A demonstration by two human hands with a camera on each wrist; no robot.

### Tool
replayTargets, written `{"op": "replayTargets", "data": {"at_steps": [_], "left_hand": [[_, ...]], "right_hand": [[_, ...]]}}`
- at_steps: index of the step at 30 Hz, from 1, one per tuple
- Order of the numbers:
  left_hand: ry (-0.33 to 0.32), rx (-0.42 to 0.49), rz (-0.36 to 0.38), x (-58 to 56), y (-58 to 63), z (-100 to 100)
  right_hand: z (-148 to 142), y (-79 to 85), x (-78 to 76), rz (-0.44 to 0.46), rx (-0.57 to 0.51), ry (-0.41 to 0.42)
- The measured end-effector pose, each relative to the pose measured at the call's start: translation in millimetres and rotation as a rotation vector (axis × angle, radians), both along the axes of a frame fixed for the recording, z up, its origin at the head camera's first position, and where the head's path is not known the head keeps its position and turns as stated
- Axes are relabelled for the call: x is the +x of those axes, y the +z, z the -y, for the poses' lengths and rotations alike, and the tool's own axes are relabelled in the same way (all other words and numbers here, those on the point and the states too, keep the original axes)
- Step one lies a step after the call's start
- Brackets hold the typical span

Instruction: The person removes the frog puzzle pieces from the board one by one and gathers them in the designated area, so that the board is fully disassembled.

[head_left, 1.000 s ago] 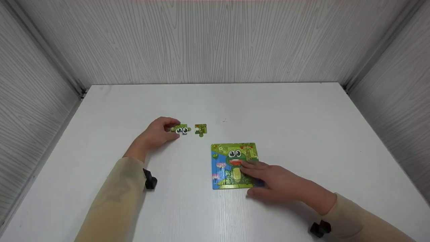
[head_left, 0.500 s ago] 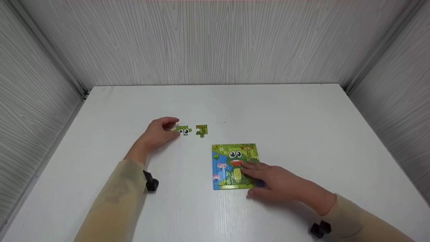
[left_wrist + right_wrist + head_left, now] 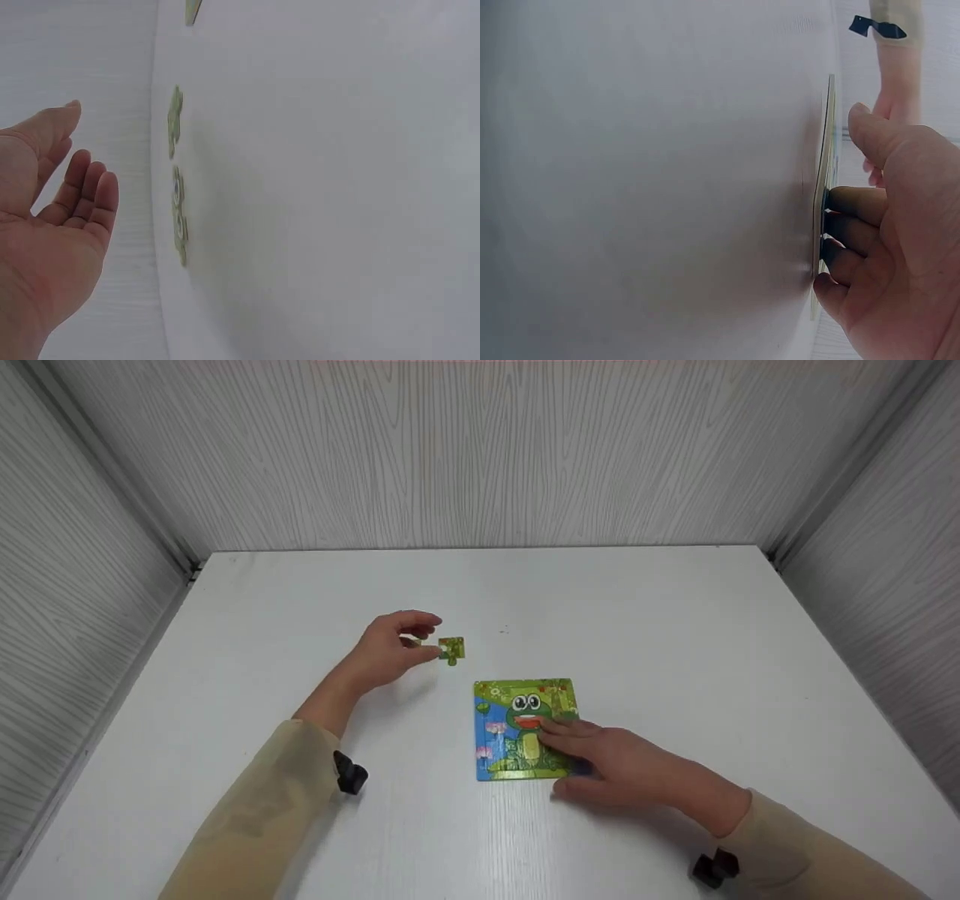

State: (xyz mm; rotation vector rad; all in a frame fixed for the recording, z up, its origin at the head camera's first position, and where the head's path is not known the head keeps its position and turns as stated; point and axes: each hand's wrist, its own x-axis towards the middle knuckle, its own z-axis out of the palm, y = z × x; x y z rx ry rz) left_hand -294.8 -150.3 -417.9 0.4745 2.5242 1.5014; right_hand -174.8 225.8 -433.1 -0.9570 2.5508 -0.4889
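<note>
Showing whole only in left wrist view, an eyed puzzle piece, seemingly clear of both loosely spread hands.

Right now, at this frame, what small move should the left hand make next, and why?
Probably lower the left hand and pinch the loose green piece: in the head view thumb and fingers are parted beside it, the left wrist view shows that hand empty and off the table, and the right hand rests on the frog puzzle.
</note>
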Motion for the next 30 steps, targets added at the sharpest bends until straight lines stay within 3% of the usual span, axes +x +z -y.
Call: {"op": "replayTargets", "data": {"at_steps": [6, 18, 30], "left_hand": [[-0.108, -0.034, -0.012, 11.6, 2.8, -27.4], [-0.245, -0.029, 0.014, 22.5, -11.1, -60.8], [-0.29, -0.096, 0.053, 21.8, -21.7, -78.6]], "right_hand": [[1.5, 0.8, -1.0, 0.007, 0.014, -0.001], [-1.2, -2.5, -2.8, -0.007, -0.005, 0.021], [-0.9, -0.5, -1.0, 0.005, -0.022, 0.009]]}}
